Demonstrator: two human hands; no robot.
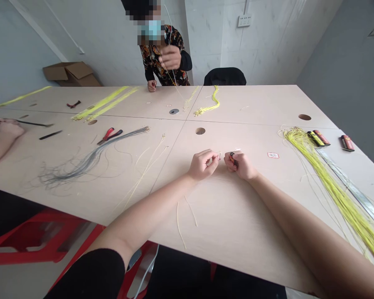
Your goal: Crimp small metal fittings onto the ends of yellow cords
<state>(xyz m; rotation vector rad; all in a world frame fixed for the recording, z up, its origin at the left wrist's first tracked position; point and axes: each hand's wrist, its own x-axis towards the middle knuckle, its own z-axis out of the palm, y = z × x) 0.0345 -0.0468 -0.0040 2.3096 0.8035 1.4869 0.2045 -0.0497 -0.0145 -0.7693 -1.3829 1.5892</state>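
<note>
My left hand [204, 164] is closed in a pinch on the end of a thin yellow cord [220, 154], just above the table. Close to its right, my right hand [240, 165] wraps round a small dark lighter [232, 158] with an orange part. The two hands do not touch. Below my left forearm lie loose pale cord pieces [178, 224]. To the left are a few long yellow cords [146, 169] and a grey cord bundle [93, 160]. A long yellow bundle [327, 182] lies to the right.
Across the table [252, 232], a person [170, 58] raises a cord. Another person's hands [9, 126] are at the far left. Red-handled pliers [109, 135] lie beside the grey bundle. Wrapped packs [319, 138] sit at the right. The table has round holes [200, 131].
</note>
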